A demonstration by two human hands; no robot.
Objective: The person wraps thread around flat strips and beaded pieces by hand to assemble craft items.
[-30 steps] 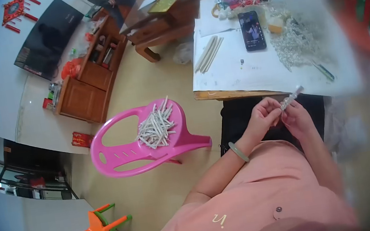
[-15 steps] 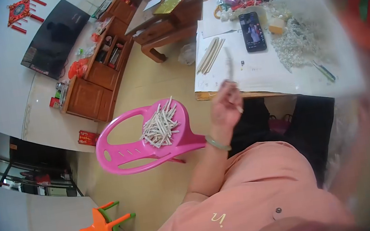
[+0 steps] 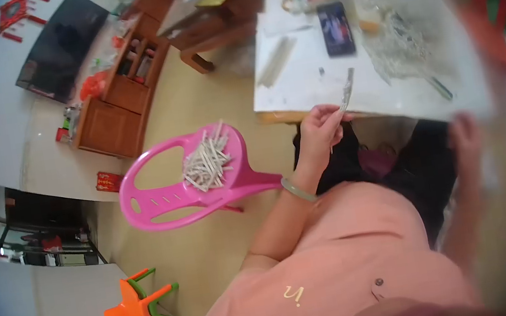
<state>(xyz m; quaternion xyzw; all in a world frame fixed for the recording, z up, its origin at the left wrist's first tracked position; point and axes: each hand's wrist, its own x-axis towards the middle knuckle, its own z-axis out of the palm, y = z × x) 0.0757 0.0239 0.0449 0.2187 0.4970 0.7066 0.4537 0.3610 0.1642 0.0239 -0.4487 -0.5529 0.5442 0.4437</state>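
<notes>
My left hand (image 3: 322,133), with a pale bangle on the wrist, pinches a thin beaded strip (image 3: 348,89) upright over the front edge of the white-covered table (image 3: 296,96). My right hand (image 3: 464,132) is blurred by motion beside the table's front right edge, apart from the left hand; whether it holds anything does not show. On the table lie a phone (image 3: 336,29), several pale sticks (image 3: 278,61), a heap of clear beaded strands (image 3: 403,44) and a slim green tool (image 3: 441,88).
A pink chair (image 3: 239,173) at my left holds a pile of pale sticks (image 3: 206,161). A small orange and green chair (image 3: 133,310) stands further off. Behind are a wooden table (image 3: 202,57) and a cabinet (image 3: 110,123). A red chair (image 3: 485,25) is at the right.
Both hands were together at the beaded strip; they have since parted. My left hand went toward the table's left side, then came back right with the strip. The right hand moved right.
</notes>
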